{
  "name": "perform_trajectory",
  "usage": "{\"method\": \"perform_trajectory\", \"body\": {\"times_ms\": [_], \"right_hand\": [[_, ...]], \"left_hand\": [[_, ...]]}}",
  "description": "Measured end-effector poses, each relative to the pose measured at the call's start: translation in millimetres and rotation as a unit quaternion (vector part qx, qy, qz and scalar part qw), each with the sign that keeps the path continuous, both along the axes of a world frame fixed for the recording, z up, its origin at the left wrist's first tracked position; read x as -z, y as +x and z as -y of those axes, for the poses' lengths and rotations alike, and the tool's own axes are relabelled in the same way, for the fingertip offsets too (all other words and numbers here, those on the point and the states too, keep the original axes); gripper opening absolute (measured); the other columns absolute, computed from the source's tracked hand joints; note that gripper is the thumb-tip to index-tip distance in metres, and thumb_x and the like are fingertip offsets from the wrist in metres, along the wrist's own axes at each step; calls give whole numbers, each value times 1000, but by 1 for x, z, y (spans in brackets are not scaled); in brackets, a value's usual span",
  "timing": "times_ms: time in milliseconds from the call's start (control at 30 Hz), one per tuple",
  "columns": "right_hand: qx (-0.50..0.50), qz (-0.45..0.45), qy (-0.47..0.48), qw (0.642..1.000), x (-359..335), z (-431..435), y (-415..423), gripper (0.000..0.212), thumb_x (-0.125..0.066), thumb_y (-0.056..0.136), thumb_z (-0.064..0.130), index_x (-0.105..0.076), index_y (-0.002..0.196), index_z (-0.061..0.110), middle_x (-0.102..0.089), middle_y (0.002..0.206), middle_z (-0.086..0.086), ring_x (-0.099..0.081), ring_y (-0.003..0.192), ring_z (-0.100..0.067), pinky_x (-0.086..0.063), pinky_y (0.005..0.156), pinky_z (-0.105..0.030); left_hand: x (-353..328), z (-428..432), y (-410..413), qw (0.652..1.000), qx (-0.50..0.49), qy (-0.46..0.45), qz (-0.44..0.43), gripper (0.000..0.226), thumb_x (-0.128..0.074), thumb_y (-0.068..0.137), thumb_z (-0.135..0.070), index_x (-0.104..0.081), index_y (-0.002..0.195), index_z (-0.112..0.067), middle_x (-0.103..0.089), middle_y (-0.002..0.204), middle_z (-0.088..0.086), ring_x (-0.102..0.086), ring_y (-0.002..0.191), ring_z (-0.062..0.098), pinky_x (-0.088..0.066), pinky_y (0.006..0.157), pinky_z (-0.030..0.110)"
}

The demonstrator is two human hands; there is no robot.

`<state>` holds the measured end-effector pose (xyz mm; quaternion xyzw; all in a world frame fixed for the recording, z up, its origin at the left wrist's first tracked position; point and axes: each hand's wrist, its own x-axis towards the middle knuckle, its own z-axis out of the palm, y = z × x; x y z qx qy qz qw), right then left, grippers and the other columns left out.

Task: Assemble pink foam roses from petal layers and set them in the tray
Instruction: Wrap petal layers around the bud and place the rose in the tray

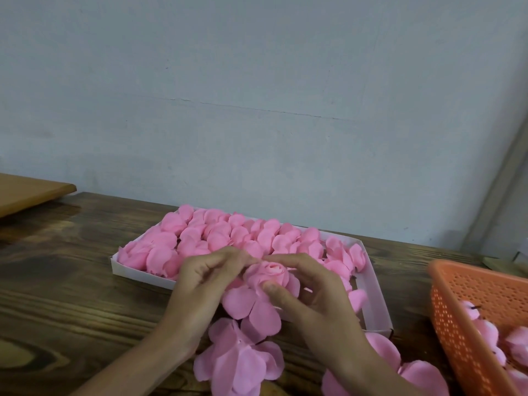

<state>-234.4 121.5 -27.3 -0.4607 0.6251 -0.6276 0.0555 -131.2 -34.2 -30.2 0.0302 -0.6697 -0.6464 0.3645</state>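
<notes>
Both hands are on the one rose (268,274) right now. The left hand (200,284) has its fingers curled in and pinches the outer petals on its side of the bud. The right hand (311,295) has the thumb pressed on the front of the bud and the index finger arched over the top, so the flower is squeezed between the two. The bud's centre is rolled tight and faces up. A bigger petal layer (251,307) hangs loose under the grip, spread out below the thumbs.

The rose is held just above the near edge of the white tray (378,301). Behind the fingers the tray is packed with finished pink roses (217,238), row after row all the way to the far side. The corner just past the right hand shows bare white bottom.

Below the wrists, closer to the person, a pile of flat petal layers (237,364) lies on the wooden table (71,281), and more petals (414,370) sit under the right forearm. Out beyond the right hand is an orange mesh basket (468,318) with a few small pink buds (517,344) in it. Far off past the left hand, a light wooden board (28,192) sticks in at the table's edge.
</notes>
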Motion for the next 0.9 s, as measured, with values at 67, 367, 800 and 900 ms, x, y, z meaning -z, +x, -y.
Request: {"method": "perform_trajectory", "body": {"times_ms": [67,367,800,900], "right_hand": [[24,21,-9,999,2,0,-3,27,-76,93,15,-71,108,37,-75,111,4,-73,103,-16,-62,85,-50],[6,35,-52,998,0,1,-4,24,-70,96,9,-69,105,32,-75,107,0,-73,101,-20,-63,83,-44],[-22,-44,-14,999,-2,1,2,16,-72,95,30,-69,111,33,-72,121,7,-71,107,-20,-61,80,-41],[-25,-40,-12,999,-2,1,2,17,-72,95,26,-68,107,36,-72,123,9,-72,106,-17,-62,78,-35]], "left_hand": [[-1,3,0,1000,-4,-13,6,25,-72,88,-37,-81,106,-24,-79,107,3,-74,106,18,-59,87,26],[12,5,-7,997,-45,43,39,23,-82,74,-29,-83,96,-20,-81,93,7,-78,90,25,-62,76,28],[7,-3,-2,996,-79,-8,-32,14,-77,80,-28,-83,86,-17,-79,83,10,-77,79,28,-63,65,32],[5,-4,-3,993,-85,-66,-47,13,-73,88,-23,-82,81,-16,-76,77,9,-74,74,28,-63,64,39]]}}
